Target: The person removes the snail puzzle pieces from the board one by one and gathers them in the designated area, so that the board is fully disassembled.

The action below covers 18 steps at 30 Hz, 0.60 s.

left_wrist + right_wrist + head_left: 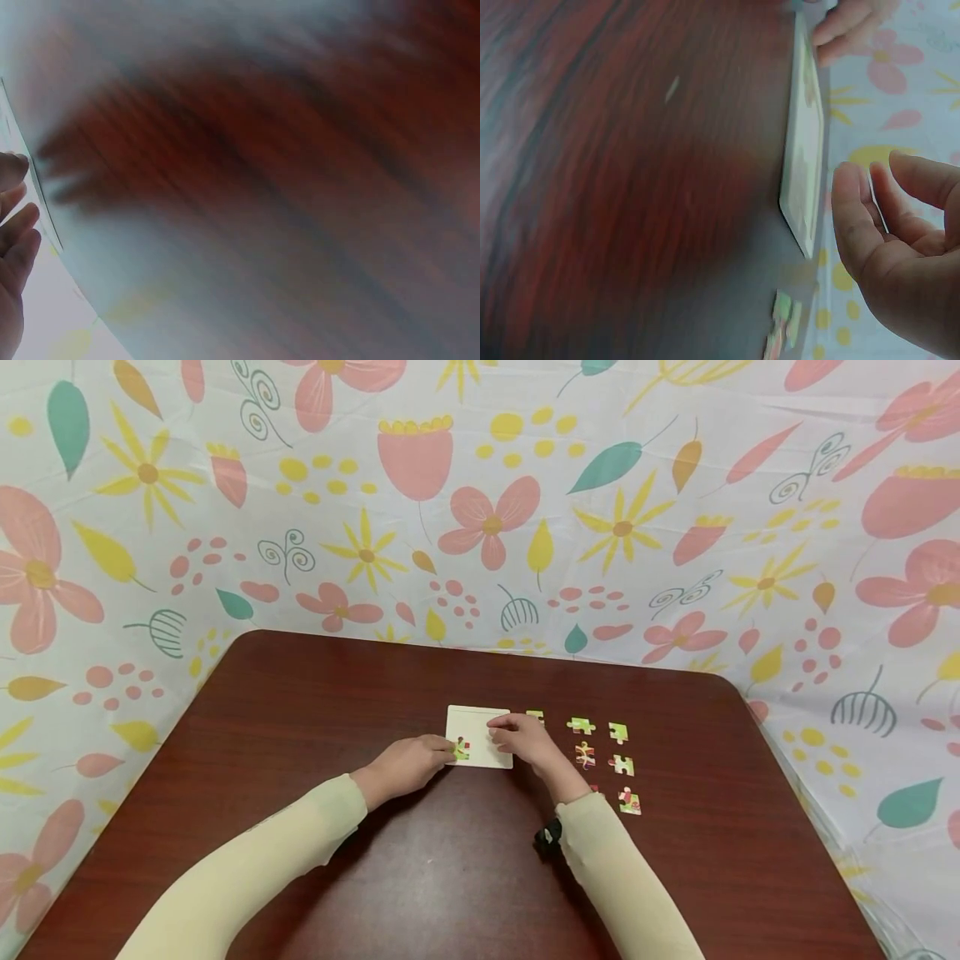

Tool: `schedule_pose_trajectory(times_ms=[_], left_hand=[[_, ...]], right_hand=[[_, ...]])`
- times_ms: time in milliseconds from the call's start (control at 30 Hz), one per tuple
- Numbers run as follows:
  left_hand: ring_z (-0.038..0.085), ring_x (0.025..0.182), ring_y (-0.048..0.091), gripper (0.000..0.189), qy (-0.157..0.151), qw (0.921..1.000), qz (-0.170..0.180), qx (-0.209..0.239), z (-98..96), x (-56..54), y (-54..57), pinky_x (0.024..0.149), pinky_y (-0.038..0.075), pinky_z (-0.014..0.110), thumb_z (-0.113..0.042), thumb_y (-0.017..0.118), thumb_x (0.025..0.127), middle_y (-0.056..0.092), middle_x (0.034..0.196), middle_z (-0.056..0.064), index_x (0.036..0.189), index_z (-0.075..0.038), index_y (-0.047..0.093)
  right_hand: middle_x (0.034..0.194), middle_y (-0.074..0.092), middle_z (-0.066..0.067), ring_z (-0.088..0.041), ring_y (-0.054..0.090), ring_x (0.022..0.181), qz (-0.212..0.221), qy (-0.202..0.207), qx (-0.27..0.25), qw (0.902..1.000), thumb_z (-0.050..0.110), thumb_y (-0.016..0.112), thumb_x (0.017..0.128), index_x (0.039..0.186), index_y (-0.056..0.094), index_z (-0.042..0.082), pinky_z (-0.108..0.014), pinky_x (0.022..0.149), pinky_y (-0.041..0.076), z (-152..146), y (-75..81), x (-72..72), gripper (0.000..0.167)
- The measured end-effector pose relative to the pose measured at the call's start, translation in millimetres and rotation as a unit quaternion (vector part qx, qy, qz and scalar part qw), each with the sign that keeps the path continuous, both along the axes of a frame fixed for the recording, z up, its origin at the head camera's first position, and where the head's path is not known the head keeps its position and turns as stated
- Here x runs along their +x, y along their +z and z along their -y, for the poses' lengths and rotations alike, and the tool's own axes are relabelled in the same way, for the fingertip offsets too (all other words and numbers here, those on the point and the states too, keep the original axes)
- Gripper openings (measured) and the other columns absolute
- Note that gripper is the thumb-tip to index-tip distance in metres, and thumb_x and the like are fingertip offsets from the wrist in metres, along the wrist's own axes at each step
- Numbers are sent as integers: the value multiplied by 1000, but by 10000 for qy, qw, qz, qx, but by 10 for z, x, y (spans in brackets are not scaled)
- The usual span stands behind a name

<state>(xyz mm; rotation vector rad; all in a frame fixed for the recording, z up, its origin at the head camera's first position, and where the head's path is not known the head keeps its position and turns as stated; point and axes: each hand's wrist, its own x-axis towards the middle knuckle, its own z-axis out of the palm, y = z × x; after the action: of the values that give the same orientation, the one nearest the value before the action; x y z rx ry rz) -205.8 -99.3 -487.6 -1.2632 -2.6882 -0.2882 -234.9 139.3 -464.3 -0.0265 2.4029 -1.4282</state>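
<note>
A pale puzzle tray (480, 727) lies flat on the dark red-brown table. One green and red jigsaw piece (461, 748) sits in its lower left corner. The left hand (408, 763) rests at the tray's left edge, its fingertips beside that piece; just some of its fingers show in the left wrist view. Over the tray's right part hovers the right hand (527, 742). In the right wrist view its fingers (851, 217) are loosely bent and apart from the thumb, with nothing visible between them.
Several loose jigsaw pieces, such as a green one (581, 726) and a red one (630, 801), lie spaced out right of the tray. The right forearm partly covers some. A black band (548, 837) circles the right wrist. Flowered cloth (491, 527) hangs behind the table (315, 693).
</note>
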Motion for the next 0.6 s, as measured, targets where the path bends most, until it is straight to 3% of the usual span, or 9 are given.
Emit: schedule_pose_trajectory(times_ms=[167, 300, 400, 600], left_hand=[[22, 116, 71, 21, 93, 9998, -36, -147, 66, -5, -8, 96, 59, 34, -9, 66, 98, 74, 123, 8, 116, -10, 78], [23, 117, 71, 22, 27, 9998, -79, -180, 73, -17, -17, 98, 58, 35, -10, 65, 99, 75, 124, 7, 117, -11, 78], [22, 118, 71, 22, -25, 9995, -122, -293, 63, -34, -22, 98, 58, 35, -11, 66, 99, 75, 124, 6, 117, -13, 78], [19, 115, 72, 21, -157, 9971, -439, -610, 47, -67, -8, 96, 59, 33, -10, 70, 95, 77, 120, 2, 113, -15, 80]], right_hand=[[132, 65, -23, -37, 69, 114, 44, 204, 69, 9998, 11, 59, 103, 131, 67, -2, -38, 95, 61, 135, -47, -27, 31], [121, 72, -22, -30, 70, 106, -216, 383, 358, 9984, 7, 66, 97, 124, 71, -3, -29, 84, 60, 214, -100, -23, 29], [117, 75, -21, -29, 70, 104, -366, 353, 601, 9969, 4, 69, 93, 120, 73, -3, -26, 80, 57, 261, -132, -4, 28], [118, 76, -18, -29, 71, 107, -468, 222, 838, 9951, 2, 70, 92, 118, 76, 0, -27, 82, 56, 316, -134, 15, 27]])
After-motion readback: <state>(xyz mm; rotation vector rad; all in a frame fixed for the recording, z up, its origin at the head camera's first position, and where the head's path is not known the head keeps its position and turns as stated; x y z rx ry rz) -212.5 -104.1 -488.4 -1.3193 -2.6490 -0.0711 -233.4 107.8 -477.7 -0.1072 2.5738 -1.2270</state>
